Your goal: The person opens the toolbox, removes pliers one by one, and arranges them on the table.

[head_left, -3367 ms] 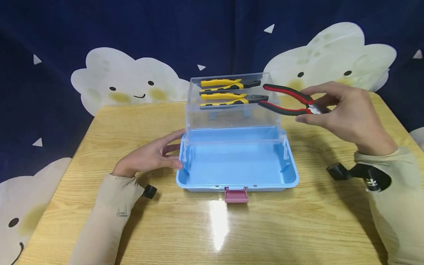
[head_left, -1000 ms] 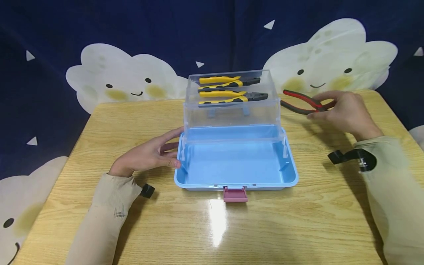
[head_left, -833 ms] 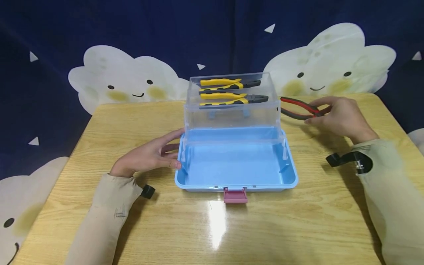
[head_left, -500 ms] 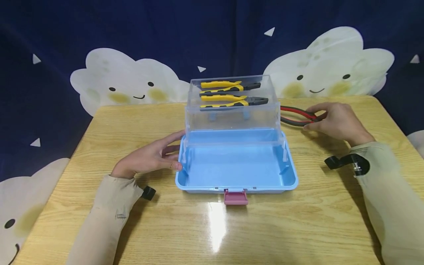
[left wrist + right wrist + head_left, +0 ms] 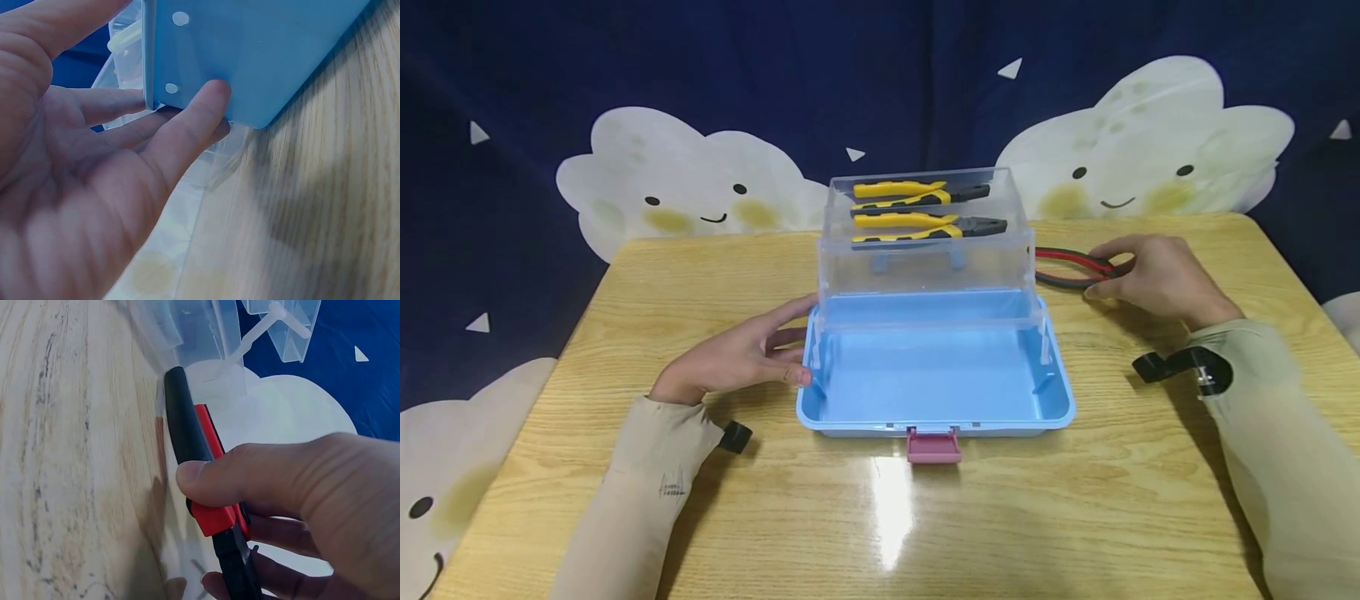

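A light blue toolbox stands mid-table, lid raised and a pink latch hanging at its front. My left hand rests against its left end; in the left wrist view its fingers stretch along the blue wall and rim. To the box's right, my right hand pinches red and black pliers near the joint, low by the table. Their handles point left and their jaws are hidden behind the fingers in the head view. The right wrist view has the thumb pressed on the red part of the pliers.
Two pairs of yellow and black pliers, one behind and one in front, lie in the raised clear compartments. Wooden table surrounds the box. A dark blue curtain with white clouds hangs behind.
My right hand has lowered the red and black pliers from above the table to beside the box, the handle ends passing behind the clear part. The left hand has stayed put.
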Available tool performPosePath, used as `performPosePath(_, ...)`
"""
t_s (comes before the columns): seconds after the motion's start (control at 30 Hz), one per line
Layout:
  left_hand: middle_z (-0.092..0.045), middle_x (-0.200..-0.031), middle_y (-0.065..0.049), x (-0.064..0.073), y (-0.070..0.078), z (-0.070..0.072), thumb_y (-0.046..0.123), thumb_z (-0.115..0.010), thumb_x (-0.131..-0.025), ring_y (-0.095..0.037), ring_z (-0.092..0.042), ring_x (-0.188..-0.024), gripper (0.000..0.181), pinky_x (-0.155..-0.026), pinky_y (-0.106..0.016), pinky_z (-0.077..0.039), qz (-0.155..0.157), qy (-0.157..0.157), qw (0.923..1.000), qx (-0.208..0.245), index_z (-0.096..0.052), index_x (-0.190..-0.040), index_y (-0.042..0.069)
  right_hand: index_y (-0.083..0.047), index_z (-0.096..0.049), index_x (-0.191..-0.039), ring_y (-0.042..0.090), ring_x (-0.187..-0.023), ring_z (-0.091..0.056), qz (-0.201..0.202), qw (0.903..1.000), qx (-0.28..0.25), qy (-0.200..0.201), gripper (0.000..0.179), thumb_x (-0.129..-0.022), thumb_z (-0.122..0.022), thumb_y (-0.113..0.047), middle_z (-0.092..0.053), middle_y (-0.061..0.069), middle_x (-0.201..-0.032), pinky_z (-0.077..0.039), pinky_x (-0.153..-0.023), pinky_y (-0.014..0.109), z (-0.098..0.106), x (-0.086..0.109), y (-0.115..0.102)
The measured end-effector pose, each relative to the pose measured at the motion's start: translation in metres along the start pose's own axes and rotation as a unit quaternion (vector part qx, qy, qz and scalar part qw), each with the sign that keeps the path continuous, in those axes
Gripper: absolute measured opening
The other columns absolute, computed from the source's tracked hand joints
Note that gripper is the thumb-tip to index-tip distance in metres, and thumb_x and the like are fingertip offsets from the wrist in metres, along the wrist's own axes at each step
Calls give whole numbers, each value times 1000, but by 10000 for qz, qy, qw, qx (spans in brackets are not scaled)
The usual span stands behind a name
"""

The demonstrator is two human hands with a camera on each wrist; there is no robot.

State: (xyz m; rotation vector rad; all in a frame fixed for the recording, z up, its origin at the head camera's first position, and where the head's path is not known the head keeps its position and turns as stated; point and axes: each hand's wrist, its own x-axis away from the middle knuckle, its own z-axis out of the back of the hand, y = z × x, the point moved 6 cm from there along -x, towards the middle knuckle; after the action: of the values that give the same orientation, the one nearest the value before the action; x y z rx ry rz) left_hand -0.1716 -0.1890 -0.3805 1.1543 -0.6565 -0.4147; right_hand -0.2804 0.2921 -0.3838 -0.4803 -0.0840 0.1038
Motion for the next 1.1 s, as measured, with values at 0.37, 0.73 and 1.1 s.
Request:
performPosePath(0.37,-18,-175,-4,0,0,0,18,-84,-87,-37,-30,-159,109,-117,-36,-48,-65,-14,10000,-56,-11,-168,26,-6,-65,-134,32,-92,-68,28,9996,102,-248,60,-81,-88,-21,-73,29,-114,-46,-68,27,-5,-1,4)
performPosePath(0.73,-19,-174,-2,-1,0,0,18,-84,-87,-36,-30,-159,108,-118,-36,-47,-63,-30,10000,-66,-13,-167,29,-7,-62,-140,36,-99,-64,33,9988,214,-446,60,-86,-84,-23,-70,31,-120,-45,-74,32,-6,-2,6)
performPosePath(1.1,-20,-174,-1,0,1,1,17,-84,-87,-35,-29,-159,108,-119,-36,-47,-54,-44,10000,-69,-13,-167,30,-7,-59,-144,38,-103,-61,75,9985,214,-497,57,-92,-79,-21,-67,32,-126,-46,-79,41,-10,-3,6)
